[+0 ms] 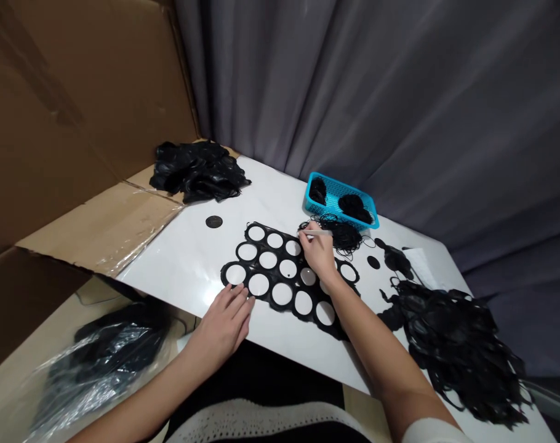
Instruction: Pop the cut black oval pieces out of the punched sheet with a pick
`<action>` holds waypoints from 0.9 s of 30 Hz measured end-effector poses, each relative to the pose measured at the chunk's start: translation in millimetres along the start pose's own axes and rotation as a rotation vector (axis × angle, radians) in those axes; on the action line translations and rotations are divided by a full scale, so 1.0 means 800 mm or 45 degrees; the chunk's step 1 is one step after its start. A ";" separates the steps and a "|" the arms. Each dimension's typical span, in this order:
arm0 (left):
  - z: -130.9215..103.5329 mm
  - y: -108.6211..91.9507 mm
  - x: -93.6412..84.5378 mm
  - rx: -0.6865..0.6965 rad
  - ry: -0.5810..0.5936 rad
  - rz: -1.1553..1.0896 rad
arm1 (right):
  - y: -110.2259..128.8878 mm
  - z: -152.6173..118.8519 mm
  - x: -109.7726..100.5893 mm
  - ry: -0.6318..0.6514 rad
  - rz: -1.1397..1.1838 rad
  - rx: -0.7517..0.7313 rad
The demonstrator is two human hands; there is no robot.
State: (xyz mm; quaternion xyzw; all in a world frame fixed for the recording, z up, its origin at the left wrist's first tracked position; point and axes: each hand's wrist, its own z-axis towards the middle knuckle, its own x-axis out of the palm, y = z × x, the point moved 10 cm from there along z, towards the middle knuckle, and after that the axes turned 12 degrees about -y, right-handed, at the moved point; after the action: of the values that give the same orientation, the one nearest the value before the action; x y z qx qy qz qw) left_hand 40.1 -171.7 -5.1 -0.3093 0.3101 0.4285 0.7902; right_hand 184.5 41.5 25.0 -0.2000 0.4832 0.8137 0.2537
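A black rubbery sheet (270, 288) with rows of round cut-outs lies flat on the white table (192, 258); white shows through the openings. My left hand (229, 314) rests on the sheet's near left corner, fingers stretched out and holding nothing. Over the far edge of the sheet, my right hand (317, 249) pinches a thin white pen-like tool (321, 232). Its tip points left, close to the sheet. Just behind that hand lies a tangle of thin black rings (347, 237). My right forearm hides part of the sheet's right side.
Behind the rings stands a blue basket (372, 215) with black bundles inside. A black sheet pile (199, 171) lies back left, and a heap of black scraps (460, 351) at right. Black discs (214, 221) lie on the table. Cardboard (86, 111) borders the left; a grey curtain (376, 92) hangs behind.
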 end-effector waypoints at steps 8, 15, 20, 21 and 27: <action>-0.007 0.028 -0.021 -0.112 -0.014 -0.001 | 0.035 -0.088 0.111 0.691 0.996 0.837; -0.020 0.042 -0.023 -0.091 0.005 0.089 | 0.093 -0.129 0.117 0.881 0.673 0.308; -0.024 0.043 -0.024 -0.122 -0.014 0.077 | 0.114 -0.132 0.110 0.831 0.520 0.022; -0.024 0.043 -0.024 -0.123 -0.020 0.074 | 0.114 -0.132 0.110 0.824 0.511 0.010; -0.019 0.040 -0.024 -0.097 -0.015 0.109 | 0.117 -0.135 0.109 0.789 0.491 -0.069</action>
State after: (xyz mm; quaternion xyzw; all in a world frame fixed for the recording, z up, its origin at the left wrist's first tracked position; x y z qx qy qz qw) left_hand 0.4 -178.2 -7.0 -0.3231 0.3018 0.4754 0.7606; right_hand 67.4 -73.4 -9.4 -0.3489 0.5442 0.7599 -0.0682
